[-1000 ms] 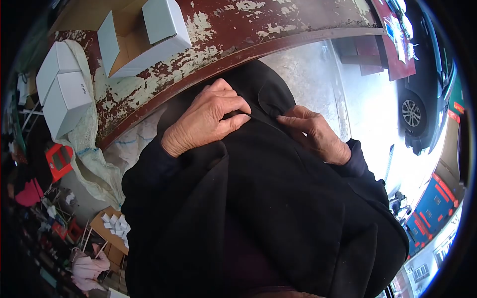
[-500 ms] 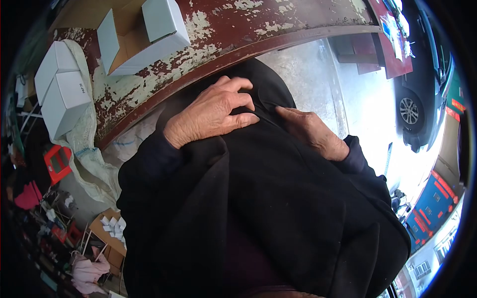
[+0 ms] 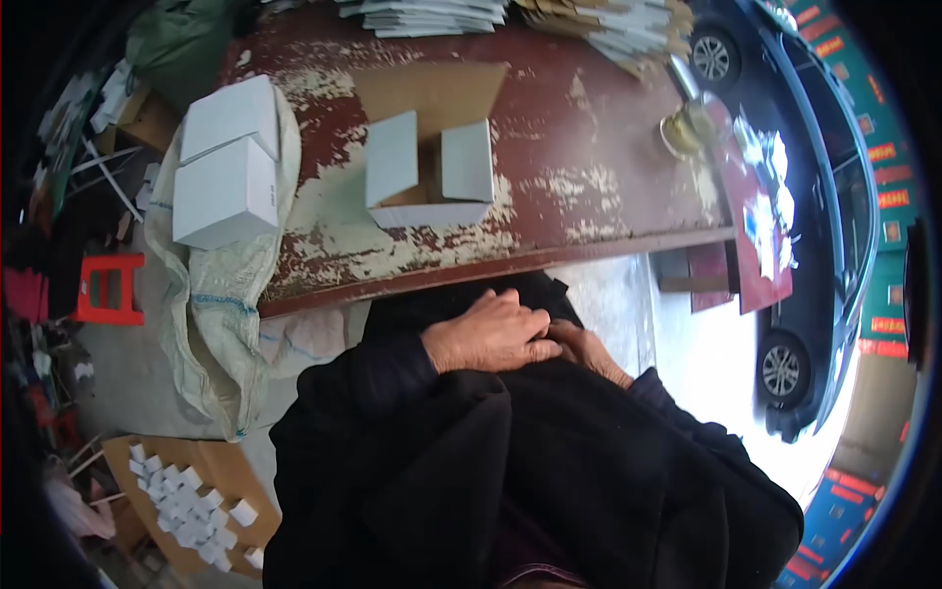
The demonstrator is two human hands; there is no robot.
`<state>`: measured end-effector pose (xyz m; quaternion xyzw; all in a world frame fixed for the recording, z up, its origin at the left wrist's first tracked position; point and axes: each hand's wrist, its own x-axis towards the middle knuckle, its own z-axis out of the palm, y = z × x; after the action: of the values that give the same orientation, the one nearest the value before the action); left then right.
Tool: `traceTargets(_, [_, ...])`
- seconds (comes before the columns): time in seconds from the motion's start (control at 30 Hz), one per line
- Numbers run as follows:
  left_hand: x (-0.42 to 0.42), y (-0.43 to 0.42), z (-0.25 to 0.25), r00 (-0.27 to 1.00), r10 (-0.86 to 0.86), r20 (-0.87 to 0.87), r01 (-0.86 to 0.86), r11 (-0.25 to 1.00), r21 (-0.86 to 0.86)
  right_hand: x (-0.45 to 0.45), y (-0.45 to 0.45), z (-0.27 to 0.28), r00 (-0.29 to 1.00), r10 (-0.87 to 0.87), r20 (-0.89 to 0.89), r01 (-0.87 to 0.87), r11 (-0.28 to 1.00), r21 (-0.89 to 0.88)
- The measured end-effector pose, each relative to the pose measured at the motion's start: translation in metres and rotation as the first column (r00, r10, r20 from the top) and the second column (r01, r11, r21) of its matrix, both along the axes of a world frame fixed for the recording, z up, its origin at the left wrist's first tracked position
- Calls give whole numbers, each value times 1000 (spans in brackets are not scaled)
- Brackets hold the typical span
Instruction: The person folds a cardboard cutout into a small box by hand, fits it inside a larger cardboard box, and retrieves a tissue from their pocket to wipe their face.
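Both hands rest together on the dark cloth [image 3: 589, 422] over the lap, just below the table's front edge. My left hand [image 3: 494, 334] has its fingers curled down against the cloth, fingertips close to the other hand. Partly behind it, my right hand [image 3: 586, 351] is bent in against the same cloth, and its fingertips are hidden. Whether either hand pinches the cloth cannot be made out.
An open white carton [image 3: 432, 211] stands on the worn red table [image 3: 549, 128]. White boxes [image 3: 231, 187] sit on a woven sack at left. Flattened cartons [image 3: 427, 15] lie at the back. A red stool [image 3: 110, 290] and a car [image 3: 785, 196] flank the table.
The view has tilted up, showing more of the table. My hands, apart before, are now together, and the left hand's spread fingers have curled in.
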<state>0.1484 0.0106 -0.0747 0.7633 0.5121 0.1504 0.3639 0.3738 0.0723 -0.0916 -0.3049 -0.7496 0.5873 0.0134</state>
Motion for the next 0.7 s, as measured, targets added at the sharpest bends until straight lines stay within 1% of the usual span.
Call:
traceTargets(0.03, [1,0,-1,1000,-1,4,1,1000,-4,1,1,1,1000,24,-2,-24,999,30])
traceTargets(0.1, [3,-3,0,1000,-3,10,3,1000,-29,5,-3,-10,999,-44,30,43,999,26])
traceTargets(0.13, [3,-5,2,1000,24,6,-23,1000,-14,9,-4,-17,1000,-18,25,17,999,41])
traceTargets(0.27, [1,-2,14,998,-45,34,48,993,-108,17,10,-49,966,-52,254,50,999,17])
traceTargets(0.4, [3,-4,7,999,-35,23,36,997,-62,11,10,-49,974,-45,223,40,999,27])
traceTargets(0.6, [8,-7,0,999,-33,27,34,999,-42,3,9,-40,985,-53,166,53,999,6])
traceTargets(0.7, [7,-3,1,999,-36,8,37,999,-17,-3,36,-51,991,-1,136,-5,999,44])
